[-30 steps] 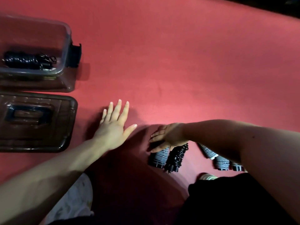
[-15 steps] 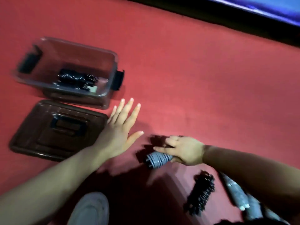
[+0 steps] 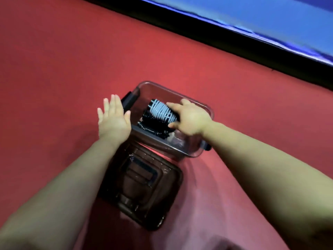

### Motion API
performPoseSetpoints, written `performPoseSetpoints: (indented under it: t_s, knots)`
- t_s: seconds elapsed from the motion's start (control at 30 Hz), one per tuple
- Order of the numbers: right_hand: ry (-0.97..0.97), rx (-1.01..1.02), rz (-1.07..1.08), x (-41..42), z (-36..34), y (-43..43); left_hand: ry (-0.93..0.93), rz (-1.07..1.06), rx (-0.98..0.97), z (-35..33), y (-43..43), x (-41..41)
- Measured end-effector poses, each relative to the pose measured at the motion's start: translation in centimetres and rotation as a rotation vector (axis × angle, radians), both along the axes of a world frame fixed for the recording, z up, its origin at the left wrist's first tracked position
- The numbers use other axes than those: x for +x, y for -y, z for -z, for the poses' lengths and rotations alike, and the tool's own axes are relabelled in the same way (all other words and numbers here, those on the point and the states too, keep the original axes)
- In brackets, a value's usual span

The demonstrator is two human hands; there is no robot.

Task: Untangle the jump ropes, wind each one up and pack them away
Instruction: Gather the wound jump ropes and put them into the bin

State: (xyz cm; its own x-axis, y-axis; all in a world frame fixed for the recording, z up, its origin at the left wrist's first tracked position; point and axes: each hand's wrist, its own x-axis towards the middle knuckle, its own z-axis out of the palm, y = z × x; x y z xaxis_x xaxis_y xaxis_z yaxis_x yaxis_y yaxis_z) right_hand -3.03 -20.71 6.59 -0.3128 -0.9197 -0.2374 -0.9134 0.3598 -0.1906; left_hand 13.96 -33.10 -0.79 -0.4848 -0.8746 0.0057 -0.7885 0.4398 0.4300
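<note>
A clear plastic box stands open on the red floor. Inside it lies a black wound-up jump rope. My right hand reaches into the box and holds a grey-and-black wound jump rope over the black one, fingers curled round its right end. My left hand hovers flat with straight fingers just left of the box, beside its black latch, holding nothing.
The box's dark lid lies flat on the red floor directly below the box, handle side up. A black strip and a blue surface run along the top right. Red floor spreads all around.
My right hand lifted the grey-and-black wound rope from the floor and carried it into the box. The view swung so the box sits in the middle. My left hand moved up beside the box.
</note>
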Motion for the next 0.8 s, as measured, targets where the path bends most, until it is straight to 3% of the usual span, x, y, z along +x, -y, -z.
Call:
performPoseSetpoints:
  t_s: [0.27, 0.57, 0.67, 0.8]
  knots:
    - [0.07, 0.29, -0.14, 1.9, 7.6, 6.1, 0.045, 0.067, 0.052, 0.3, 0.3, 0.1]
    - [0.217, 0.442, -0.086, 2.1, 7.9, 6.5, 0.201, 0.09, 0.098, -0.7, 0.1, -0.2]
    - [0.165, 0.37, -0.067, 2.2, 6.6, 5.5, 0.139, 0.091, 0.08, -1.8, -0.8, -0.9]
    - [-0.072, 0.176, -0.042, 1.3, 3.4, 2.6, 0.003, 0.022, 0.13, -4.0, -2.3, -1.3]
